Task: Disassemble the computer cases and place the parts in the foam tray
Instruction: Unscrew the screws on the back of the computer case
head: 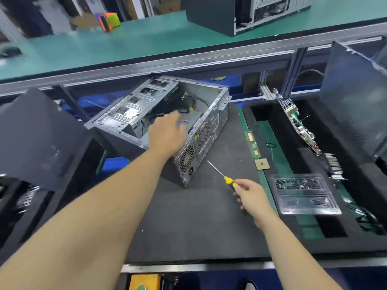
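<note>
1. My left hand (167, 132) reaches into the open computer case (159, 122) lying mid-surface; I cannot tell its grip.
2. My right hand (250, 195) grips the yellow-handled screwdriver (222, 174).
3. The foam tray (293, 147) sits right, holding a motherboard (297, 126).

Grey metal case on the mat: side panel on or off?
Off. The grey metal computer case lies on its side with the top face open, drive cage and cables exposed, and the left hand reaches into it.

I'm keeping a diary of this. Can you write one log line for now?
left hand: reaching into case | right hand: holds screwdriver | tray: board inside
</note>
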The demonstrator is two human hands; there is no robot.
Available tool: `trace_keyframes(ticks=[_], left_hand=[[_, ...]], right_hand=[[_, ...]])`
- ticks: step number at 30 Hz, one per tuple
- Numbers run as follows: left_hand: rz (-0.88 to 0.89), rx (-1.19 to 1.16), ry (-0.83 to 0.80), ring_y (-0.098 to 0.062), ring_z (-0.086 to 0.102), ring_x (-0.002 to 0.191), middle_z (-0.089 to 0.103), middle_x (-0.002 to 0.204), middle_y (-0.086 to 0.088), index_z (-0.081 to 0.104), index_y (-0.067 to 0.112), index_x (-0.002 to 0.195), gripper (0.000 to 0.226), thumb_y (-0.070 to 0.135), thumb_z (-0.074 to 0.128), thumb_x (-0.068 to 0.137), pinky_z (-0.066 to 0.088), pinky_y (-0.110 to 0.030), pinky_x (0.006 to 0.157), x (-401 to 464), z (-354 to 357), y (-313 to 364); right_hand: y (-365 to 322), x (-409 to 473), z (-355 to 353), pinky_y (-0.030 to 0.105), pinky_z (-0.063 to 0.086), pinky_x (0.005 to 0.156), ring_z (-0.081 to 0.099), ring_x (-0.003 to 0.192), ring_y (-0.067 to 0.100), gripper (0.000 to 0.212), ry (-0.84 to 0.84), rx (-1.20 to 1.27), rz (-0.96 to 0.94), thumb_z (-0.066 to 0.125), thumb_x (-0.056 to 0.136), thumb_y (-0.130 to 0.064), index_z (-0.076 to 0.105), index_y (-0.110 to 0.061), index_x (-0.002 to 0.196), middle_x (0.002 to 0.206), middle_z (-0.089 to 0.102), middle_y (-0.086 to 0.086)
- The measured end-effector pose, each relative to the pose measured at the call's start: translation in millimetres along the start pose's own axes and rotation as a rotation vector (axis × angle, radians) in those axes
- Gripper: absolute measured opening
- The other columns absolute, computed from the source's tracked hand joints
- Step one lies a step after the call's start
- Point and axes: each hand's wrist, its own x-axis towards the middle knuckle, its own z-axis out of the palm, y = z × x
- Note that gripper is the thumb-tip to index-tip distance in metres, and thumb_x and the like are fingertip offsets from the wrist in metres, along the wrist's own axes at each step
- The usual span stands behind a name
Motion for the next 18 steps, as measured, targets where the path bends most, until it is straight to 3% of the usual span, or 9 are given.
trace_keyframes(ticks=[4, 9, 18], left_hand=[[-0.048, 0.130, -0.172, -0.032, 0.042, 0.132, 0.055, 0.137, -0.008, 0.060, 0.026, 0.133, 0.047, 0.042, 0.030, 0.100, 0.035, -0.047, 0.110, -7.6, 14.5, -20.9], [-0.072, 0.177, -0.189, -0.031, 0.035, 0.137, 0.051, 0.142, -0.006, 0.063, 0.030, 0.123, 0.048, 0.048, 0.027, 0.096, 0.025, -0.052, 0.111, -3.5, 18.7, -18.0], [-0.084, 0.116, -0.160, -0.027, 0.029, 0.144, 0.049, 0.147, 0.000, 0.065, 0.034, 0.123, 0.052, 0.051, 0.024, 0.097, 0.018, -0.051, 0.117, -4.2, 24.0, -21.7]], right_hand=[[2.1, -5.4, 16.5, 0.026, 0.042, 0.071, 0.060, 0.084, 0.013, 0.009, -0.019, -0.290, -0.097, 0.066, 0.090, -0.026, 0.071, -0.026, 0.097, 0.087, 0.067, -0.010], [0.0, -11.4, 34.1, 0.028, 0.046, 0.079, 0.061, 0.098, 0.018, 0.013, -0.035, -0.468, -0.137, 0.065, 0.090, -0.031, 0.070, -0.028, 0.102, 0.101, 0.069, -0.007], [2.9, -13.8, 34.7, 0.031, 0.051, 0.080, 0.061, 0.094, 0.018, 0.007, -0.020, -0.489, -0.089, 0.063, 0.090, -0.032, 0.067, -0.032, 0.096, 0.099, 0.067, -0.009]])
